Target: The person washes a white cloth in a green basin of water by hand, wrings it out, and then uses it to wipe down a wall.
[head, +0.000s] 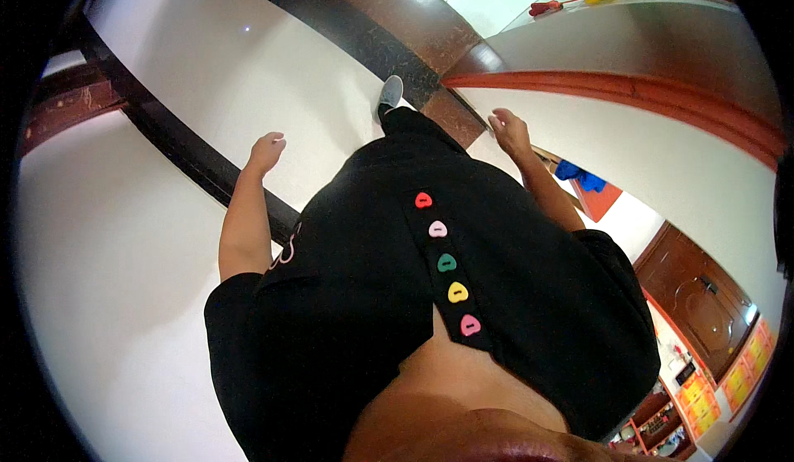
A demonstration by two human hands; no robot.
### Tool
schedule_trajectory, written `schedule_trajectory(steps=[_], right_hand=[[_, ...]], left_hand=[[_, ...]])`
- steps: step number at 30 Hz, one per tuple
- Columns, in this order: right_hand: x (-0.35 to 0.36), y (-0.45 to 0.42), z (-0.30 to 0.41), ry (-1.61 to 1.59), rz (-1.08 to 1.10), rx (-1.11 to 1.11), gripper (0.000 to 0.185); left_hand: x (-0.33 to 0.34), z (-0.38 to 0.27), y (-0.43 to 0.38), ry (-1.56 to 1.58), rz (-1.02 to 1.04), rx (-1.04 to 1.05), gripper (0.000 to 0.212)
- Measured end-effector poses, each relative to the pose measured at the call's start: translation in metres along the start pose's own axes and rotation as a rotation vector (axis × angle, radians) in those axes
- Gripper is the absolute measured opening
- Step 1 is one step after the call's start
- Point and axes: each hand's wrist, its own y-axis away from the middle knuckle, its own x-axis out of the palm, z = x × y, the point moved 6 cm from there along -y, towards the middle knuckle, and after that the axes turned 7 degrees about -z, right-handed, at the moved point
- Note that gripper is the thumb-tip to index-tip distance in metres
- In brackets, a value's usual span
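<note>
My left hand (pixel 268 153) hangs over the pale floor on the left, its fingers loosely curled, with nothing seen in it. On the right, my right hand (pixel 510 132) is held out beside a white wall, fingers bent and a small gap at the thumb, also with no object seen. Between the hands is my black top (pixel 366 245) with several coloured heart-shaped buttons (pixel 446 263) down the front. One foot in a grey shoe (pixel 391 91) is forward on the floor near a dark stone strip; the other foot is hidden.
Dark stone bands (pixel 180 152) cross the pale glossy floor (pixel 248 65). A red-brown trim (pixel 558 80) runs along the wall (pixel 657 121) at the right. Beyond are a blue cloth (pixel 580 175), a brown door (pixel 695 294) and shelves (pixel 657 428) with small items.
</note>
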Motion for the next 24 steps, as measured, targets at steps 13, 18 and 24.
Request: schedule_trajectory(steps=[13,18,24], right_hand=[[-0.065,-0.221,0.061,-0.252,-0.450,0.132,0.029],[-0.064,-0.254,0.030,-0.172,-0.413,0.424,0.031],[-0.087,-0.277,-0.019,-0.117,-0.437,0.820,0.030]], left_hand=[[-0.096,-0.249,-0.184,-0.266,0.180,0.261,0.038],[-0.125,-0.343,-0.272,-0.479,0.302,0.463,0.034],[-0.190,-0.490,-0.381,-0.503,0.204,0.571,0.035]])
